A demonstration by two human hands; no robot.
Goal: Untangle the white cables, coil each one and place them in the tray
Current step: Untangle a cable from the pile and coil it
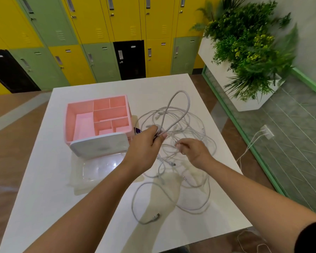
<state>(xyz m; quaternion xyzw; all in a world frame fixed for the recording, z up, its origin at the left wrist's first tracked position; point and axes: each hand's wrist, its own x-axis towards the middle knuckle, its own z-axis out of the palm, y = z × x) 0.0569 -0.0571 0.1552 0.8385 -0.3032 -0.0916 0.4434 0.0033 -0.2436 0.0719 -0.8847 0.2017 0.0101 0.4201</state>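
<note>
Slack is what I am after: the white cables (188, 125) lie in one loose snarl on the white table (44, 179), to the right of the pink tray (80, 110), and none of them is in it yet. I hold part of the snarl above the tabletop so that the crossings hang apart and I can see which strand runs where.

My left hand (146, 143) is curled round a bunch of strands, thumb on top, and a tall loop (179, 99) stands up out of that grip and arches away from me. The forearm reaches in from the lower left, with the wrist bent slightly toward the tray. My right hand (194, 152) is close beside it, lower and to the right, knuckles up, its fingertips (178, 146) pinching what looks like a single strand (exactly which one I cannot tell in that knot).

One free end with its plug (156, 216) lies flat on the table near me, well apart from both hands; to my mind that is the sensible end to trace from. The tray's compartments show nothing inside, and its white front (98, 147) faces me.
</note>
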